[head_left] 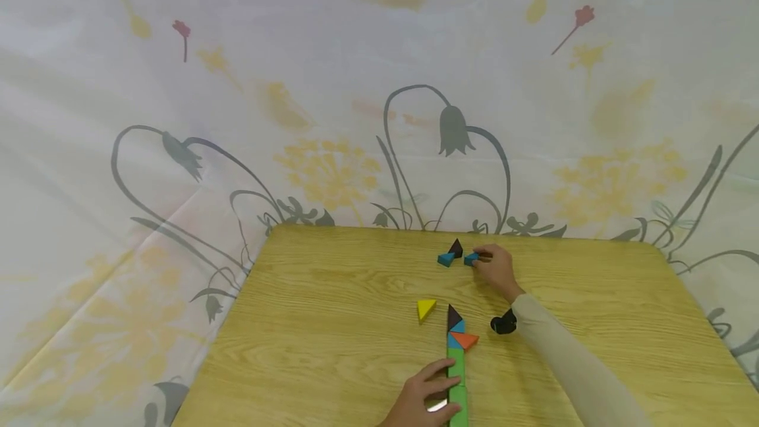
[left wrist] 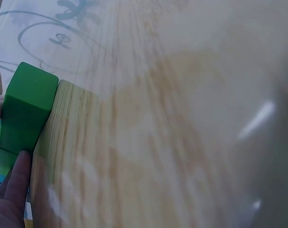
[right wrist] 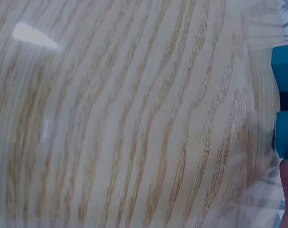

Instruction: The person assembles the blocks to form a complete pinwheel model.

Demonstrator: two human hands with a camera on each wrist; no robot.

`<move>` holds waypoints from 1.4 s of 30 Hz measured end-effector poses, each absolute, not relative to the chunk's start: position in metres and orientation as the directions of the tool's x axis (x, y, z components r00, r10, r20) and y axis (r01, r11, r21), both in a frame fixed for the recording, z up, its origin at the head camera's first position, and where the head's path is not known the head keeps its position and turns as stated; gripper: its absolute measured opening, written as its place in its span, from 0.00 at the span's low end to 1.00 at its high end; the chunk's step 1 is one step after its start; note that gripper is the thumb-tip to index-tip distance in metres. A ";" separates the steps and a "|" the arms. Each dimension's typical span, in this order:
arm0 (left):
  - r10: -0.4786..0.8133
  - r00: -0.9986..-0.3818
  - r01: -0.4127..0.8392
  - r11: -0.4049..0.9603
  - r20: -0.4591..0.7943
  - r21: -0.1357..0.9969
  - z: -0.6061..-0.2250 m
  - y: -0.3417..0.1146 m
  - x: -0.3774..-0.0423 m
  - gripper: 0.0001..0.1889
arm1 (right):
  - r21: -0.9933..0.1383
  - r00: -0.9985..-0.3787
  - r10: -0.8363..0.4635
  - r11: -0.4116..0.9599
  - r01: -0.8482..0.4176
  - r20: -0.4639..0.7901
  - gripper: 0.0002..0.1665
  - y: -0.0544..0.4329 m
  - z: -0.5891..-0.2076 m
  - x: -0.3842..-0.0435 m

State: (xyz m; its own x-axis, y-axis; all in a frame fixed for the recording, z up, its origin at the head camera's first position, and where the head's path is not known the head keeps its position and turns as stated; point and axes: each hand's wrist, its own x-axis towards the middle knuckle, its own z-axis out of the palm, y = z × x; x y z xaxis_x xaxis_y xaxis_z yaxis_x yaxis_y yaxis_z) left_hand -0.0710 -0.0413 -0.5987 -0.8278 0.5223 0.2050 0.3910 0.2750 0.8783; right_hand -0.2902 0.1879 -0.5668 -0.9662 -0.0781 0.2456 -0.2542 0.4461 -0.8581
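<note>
My right hand (head_left: 497,272) pinches a small blue triangular block (head_left: 470,259) near the table's far edge; in the right wrist view this blue block (right wrist: 285,135) is cut off by the frame. Close on its left are another blue block (head_left: 445,259) and a black triangular block (head_left: 457,247). Nearer me, a line of blocks runs away from the front: green blocks (head_left: 456,364), blue pieces, an orange triangle (head_left: 465,340) and a black triangle (head_left: 453,317) at the tip. My left hand (head_left: 422,395) rests its fingertips along the left side of the green blocks.
A yellow triangular block (head_left: 425,309) lies left of the line's tip. Beside the right sleeve is a black object (head_left: 504,323). The wooden table (head_left: 332,308) ends against a pale flower-patterned cloth (head_left: 332,84).
</note>
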 end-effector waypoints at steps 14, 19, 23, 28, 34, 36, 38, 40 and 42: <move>0.517 -0.823 0.395 0.222 0.235 0.891 -0.600 -0.041 -0.071 0.21 | -0.850 -0.947 -0.151 0.418 -0.321 0.283 0.15 0.200 -0.553 -0.274; 0.517 -0.823 0.388 0.213 0.233 0.897 -0.599 -0.040 -0.070 0.21 | -0.856 -0.942 -0.176 0.395 -0.334 0.286 0.16 0.205 -0.553 -0.270; 0.514 -0.827 0.373 0.202 0.226 0.906 -0.599 -0.040 -0.070 0.21 | -0.869 -0.934 -0.202 0.352 -0.349 0.294 0.17 0.205 -0.549 -0.267; 0.510 -0.830 0.384 0.230 0.226 0.894 -0.597 -0.040 -0.069 0.21 | -0.886 -0.927 -0.243 0.303 -0.352 0.285 0.17 0.203 -0.543 -0.262; 0.510 -0.830 0.373 0.211 0.224 0.903 -0.595 -0.040 -0.069 0.21 | -0.884 -0.916 -0.290 0.296 -0.361 0.276 0.15 0.197 -0.537 -0.253; 0.511 -0.830 0.365 0.195 0.223 0.910 -0.596 -0.040 -0.069 0.21 | -0.883 -0.910 -0.313 0.296 -0.364 0.271 0.15 0.194 -0.535 -0.251; 0.512 -0.830 0.356 0.177 0.223 0.917 -0.596 -0.040 -0.069 0.21 | -0.885 -0.905 -0.336 0.292 -0.363 0.260 0.15 0.192 -0.535 -0.249; 0.513 -0.828 0.351 0.160 0.226 0.922 -0.597 -0.040 -0.069 0.21 | -0.892 -0.897 -0.365 0.272 -0.360 0.250 0.15 0.190 -0.534 -0.247; 0.515 -0.827 0.341 0.140 0.226 0.930 -0.596 -0.040 -0.069 0.21 | -0.899 -0.889 -0.391 0.256 -0.354 0.239 0.16 0.187 -0.534 -0.246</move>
State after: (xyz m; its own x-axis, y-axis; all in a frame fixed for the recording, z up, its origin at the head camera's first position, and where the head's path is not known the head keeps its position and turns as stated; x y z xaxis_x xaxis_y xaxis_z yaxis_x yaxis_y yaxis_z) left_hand -0.0687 -0.0401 -0.5964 -0.8270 0.5149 0.2257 0.3406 0.1396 0.9298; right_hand -0.2455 0.1874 -0.5336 -0.8889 -0.3909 0.2388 -0.3543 0.2563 -0.8993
